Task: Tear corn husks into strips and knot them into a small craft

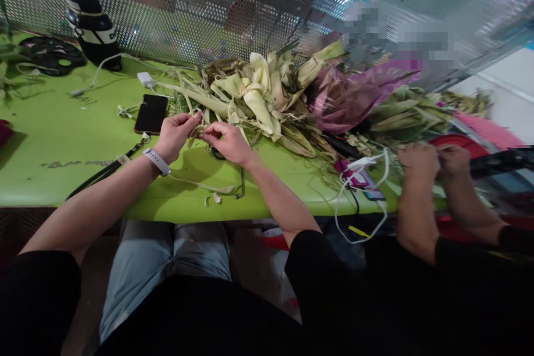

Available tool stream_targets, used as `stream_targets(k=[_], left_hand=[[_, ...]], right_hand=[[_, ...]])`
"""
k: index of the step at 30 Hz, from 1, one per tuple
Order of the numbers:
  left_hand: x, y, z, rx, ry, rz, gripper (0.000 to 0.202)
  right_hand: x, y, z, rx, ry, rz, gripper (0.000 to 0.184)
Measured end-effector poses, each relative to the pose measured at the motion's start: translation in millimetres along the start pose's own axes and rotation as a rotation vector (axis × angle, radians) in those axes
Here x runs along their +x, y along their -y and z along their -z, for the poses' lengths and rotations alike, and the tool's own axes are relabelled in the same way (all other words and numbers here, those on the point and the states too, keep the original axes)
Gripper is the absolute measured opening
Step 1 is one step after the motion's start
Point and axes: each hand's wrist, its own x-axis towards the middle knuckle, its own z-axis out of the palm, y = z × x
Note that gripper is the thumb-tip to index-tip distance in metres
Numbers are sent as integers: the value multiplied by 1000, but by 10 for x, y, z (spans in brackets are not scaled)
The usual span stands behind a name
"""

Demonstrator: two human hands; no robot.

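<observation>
Now a thin husk strip (199, 132) sits between my left grip (175, 134) and right grip (227, 142), both pinching it just above the green surface (62, 139); I judge I'm mid-way working it, needing even tension; husk pile (258, 94) just beyond, phone (151, 113) beyond my left grip.

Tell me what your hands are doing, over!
Left hand, right hand both pinching one husk strip. Husk pile close behind. Phone lies apart, left.
</observation>
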Motion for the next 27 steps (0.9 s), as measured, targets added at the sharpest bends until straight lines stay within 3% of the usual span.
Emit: stream_targets(k=[9,16,19,21,24,27], left_hand=[[46,4,30,-9,127,28,37],[-3,66,-26,0,140,102,42],[-51,21,-34,-40,141,76,28],[-83,-18,-27,-71,148,50,43],[-105,-57,-2,-80,237,17,56],[-90,-51,17,-9,321,-24,49]], right_hand=[[61,-107,-29,502,22,-244,50],[28,-37,-163,508,-73,-298,48],[35,-58,-168,569,-121,-335,46],[54,-82,-153,629,-137,-374,45],[81,-92,-128,705,-183,-430,42],[81,-62,-121,700,-229,-398,39]])
